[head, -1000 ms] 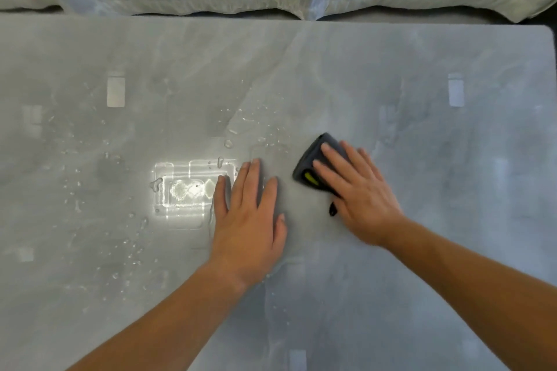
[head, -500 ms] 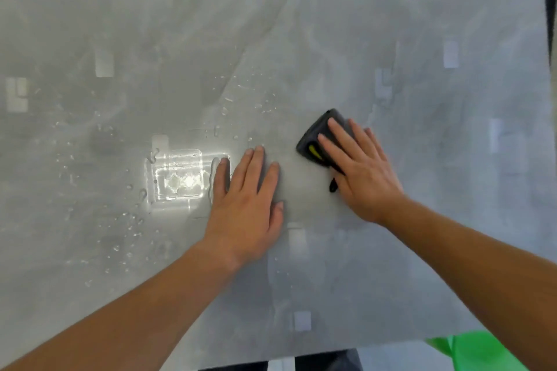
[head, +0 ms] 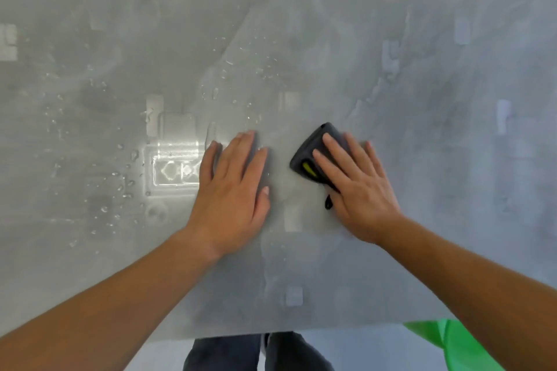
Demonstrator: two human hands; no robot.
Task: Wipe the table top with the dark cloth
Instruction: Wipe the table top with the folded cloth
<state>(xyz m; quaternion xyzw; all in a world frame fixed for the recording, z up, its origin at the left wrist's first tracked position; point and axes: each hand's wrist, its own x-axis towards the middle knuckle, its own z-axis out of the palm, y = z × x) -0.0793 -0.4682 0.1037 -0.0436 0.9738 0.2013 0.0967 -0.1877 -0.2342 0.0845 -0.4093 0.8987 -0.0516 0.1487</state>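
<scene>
While my right hand (head: 358,190) presses flat on the dark cloth (head: 313,153), fingers spread and not curled around it, the cloth sits folded on the table top (head: 422,99), roughly mid-width and nearer the near edge than the far one. Cloth pokes out past my fingertips on the far-left side; a yellow-green mark (head: 308,168) shows on its left face. A small dark tab (head: 328,202) sticks out under my thumb side, touching the surface.

Left hand (head: 232,190) lies palm-down, open, fingers together, directly on the bare table top just left of the cloth. Not touching the cloth; a narrow strip of surface between the two hands.

Water droplets (head: 120,184) scattered over the left half, densest left of my left hand and toward the left edge; a few more beyond my left fingertips toward the far edge. Bright ceiling-light reflection (head: 174,166) just left of my left hand, fingertips at its edge. Right half of the table top looks dry, can't be sure given the glare.

Both forearms come in from the near edge. Below that edge: my dark trousers (head: 241,352) centre, something bright green (head: 452,346) under the near-right side; can't tell what it is.
</scene>
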